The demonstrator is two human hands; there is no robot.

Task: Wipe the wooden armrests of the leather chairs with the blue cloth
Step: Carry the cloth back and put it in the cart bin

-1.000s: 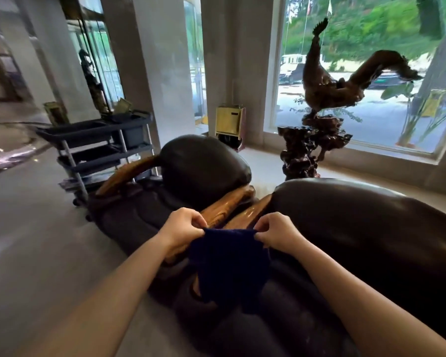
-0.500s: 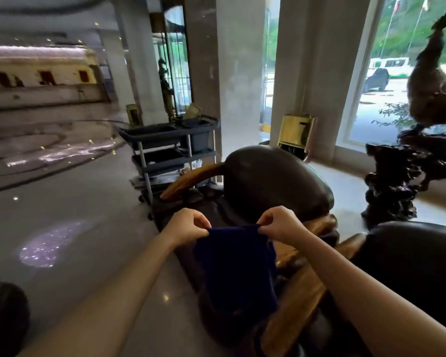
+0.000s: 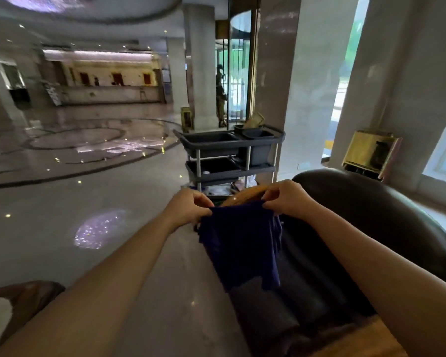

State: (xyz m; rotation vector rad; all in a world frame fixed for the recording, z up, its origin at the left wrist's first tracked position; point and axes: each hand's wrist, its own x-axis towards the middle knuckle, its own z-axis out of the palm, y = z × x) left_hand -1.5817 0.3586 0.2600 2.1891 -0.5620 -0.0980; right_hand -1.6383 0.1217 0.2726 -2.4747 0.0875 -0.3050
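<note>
Head view: both hands up in front of the chest, holding the blue cloth (image 3: pixel 238 243) by its top edge. Left hand (image 3: pixel 188 208) is closed in a pinch on the cloth's left corner, right hand (image 3: pixel 285 199) closed in a pinch on the right corner, and the cloth hangs down loose between and below them, not touching anything I can make out. Just beyond the knuckles a curved wooden armrest (image 3: pixel 245 195) peeks out, mostly hidden by the cloth and the right hand; it belongs to the dark leather chair (image 3: pixel 366 210) that spreads off to the right of the right hand. A second stretch of wood (image 3: pixel 368 338) shows low down, under the right forearm, and looks like another armrest, partly cut by the frame edge. Grey service cart (image 3: pixel 229 150) stands farther out past both hands on the glossy floor (image 3: pixel 88 202). Step in hand, as I judge it: spreading or refolding the cloth, no wiping contact yet. Next move likely calls for bunching the cloth into one palm, lowering it onto the armrest just ahead of the hands, and running it along the curve with steady pressure, while keeping the cloth off the leather.
</note>
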